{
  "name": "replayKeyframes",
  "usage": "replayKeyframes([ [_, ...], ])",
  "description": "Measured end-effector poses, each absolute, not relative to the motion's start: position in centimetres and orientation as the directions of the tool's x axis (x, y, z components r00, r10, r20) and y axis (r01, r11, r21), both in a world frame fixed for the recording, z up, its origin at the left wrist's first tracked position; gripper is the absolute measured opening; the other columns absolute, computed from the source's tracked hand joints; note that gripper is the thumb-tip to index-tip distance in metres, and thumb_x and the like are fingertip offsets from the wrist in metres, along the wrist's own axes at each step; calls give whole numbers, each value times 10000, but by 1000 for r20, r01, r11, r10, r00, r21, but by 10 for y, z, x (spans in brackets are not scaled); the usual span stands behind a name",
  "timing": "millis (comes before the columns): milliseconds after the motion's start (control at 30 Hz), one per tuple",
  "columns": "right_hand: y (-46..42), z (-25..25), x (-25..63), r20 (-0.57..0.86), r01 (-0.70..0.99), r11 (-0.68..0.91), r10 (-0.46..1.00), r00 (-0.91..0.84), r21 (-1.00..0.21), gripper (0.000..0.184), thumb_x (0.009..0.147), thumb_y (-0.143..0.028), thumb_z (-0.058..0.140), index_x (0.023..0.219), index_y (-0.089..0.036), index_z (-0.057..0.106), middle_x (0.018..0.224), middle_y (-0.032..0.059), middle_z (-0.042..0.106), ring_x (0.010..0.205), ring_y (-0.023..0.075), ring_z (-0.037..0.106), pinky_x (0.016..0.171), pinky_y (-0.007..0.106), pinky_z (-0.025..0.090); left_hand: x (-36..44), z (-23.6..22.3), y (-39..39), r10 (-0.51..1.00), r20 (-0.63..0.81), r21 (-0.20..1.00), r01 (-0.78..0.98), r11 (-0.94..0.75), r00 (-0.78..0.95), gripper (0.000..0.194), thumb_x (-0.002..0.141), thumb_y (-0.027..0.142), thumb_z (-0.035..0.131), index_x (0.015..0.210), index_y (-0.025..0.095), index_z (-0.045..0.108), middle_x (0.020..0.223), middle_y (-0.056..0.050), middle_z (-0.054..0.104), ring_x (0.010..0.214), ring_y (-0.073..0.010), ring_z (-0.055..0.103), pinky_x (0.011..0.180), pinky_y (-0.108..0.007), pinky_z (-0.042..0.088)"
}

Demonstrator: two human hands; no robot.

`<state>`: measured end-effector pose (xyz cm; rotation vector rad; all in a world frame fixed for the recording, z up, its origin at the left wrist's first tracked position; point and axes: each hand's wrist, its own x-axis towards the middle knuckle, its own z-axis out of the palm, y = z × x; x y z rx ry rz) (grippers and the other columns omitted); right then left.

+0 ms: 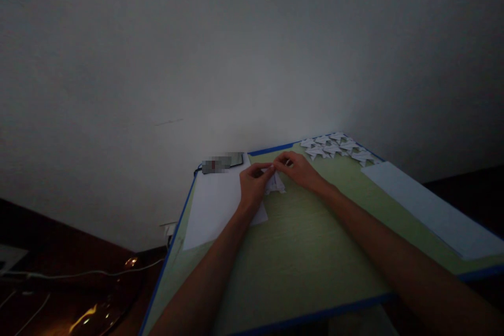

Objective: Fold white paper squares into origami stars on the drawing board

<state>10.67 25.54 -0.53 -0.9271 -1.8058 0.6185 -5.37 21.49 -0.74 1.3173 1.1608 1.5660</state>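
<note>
Between my two hands, over the middle of the table, is a small folded white paper figure (275, 184). My left hand (253, 182) pinches its upper left part with thumb and fingers. From the other side my right hand (292, 165) pinches the top of the same paper, its fingertips meeting those of the left. The lower end of the figure, with two short points, shows below the fingers; its upper part is hidden by them. A white paper sheet (214, 210) lies under and beside my left hand.
Several folded paper figures (333, 150) lie in rows at the table's far right corner. A stack of white paper strips (429, 207) rests along the right side. A phone (236, 160) with a cable lies at the back left, near the wall. Blue edging borders the green table (315, 262).
</note>
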Motion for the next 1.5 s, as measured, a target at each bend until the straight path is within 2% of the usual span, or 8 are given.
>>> replayKeyframes([
  [200,255,-3,108,491,247,545,835,-248,-802,168,854,-326,672,853,-174,743,840,58,757,783,184,670,696,290,490,-55,-6,215,949,273,957,-55,-285,-158,307,644,383,879,827,155,788,635,-15,663,565,-109,528,550,-241,397],
  [433,258,-4,109,502,262,569,817,-284,-779,185,870,-340,647,831,-177,726,813,53,723,784,188,640,718,311,472,-54,-5,215,944,308,948,-44,-315,-114,297,649,345,879,850,152,779,725,-43,707,601,-114,559,575,-244,421],
  [633,254,-9,105,509,291,515,854,-104,-806,234,865,-415,654,867,-181,648,839,40,680,774,178,602,681,293,441,-56,-8,221,938,230,951,-143,-273,-259,344,622,330,884,883,147,755,691,-26,689,613,-126,597,595,-251,449],
  [833,248,-11,106,268,228,433,813,-517,-872,387,870,-521,626,756,-157,688,656,-8,606,619,141,522,586,269,360,-58,-8,225,929,166,926,-271,-262,-330,468,580,354,906,946,137,711,756,-43,704,640,-137,632,619,-266,480],
  [1000,250,-9,104,321,127,428,815,-482,-895,379,850,-517,646,744,-157,695,707,20,671,674,161,574,652,282,415,-56,-6,223,941,170,923,-286,-256,-292,612,609,375,909,1123,157,660,868,-54,701,721,-148,648,650,-267,492],
  [1100,254,-9,104,367,133,444,848,-382,-886,369,846,-509,642,723,-165,687,694,23,666,674,166,573,656,287,426,-56,-9,224,960,127,934,-294,-201,-250,521,639,427,891,1034,150,695,1008,-101,699,807,-165,655,694,-287,510],
  [1233,256,-9,106,383,170,451,865,-324,-876,363,848,-502,640,713,-168,683,683,18,656,669,165,564,645,284,420,-58,-11,224,975,151,958,-218,-184,-160,391,659,469,869,806,132,737,834,-74,698,736,-153,628,716,-307,515],
  [1500,252,-9,104,405,203,479,857,-318,-854,386,873,-507,619,711,-167,702,689,27,668,658,168,560,635,291,408,-61,-15,224,959,198,958,-167,-233,-202,344,643,431,886,766,135,758,728,-52,705,656,-132,617,693,-295,516],
])
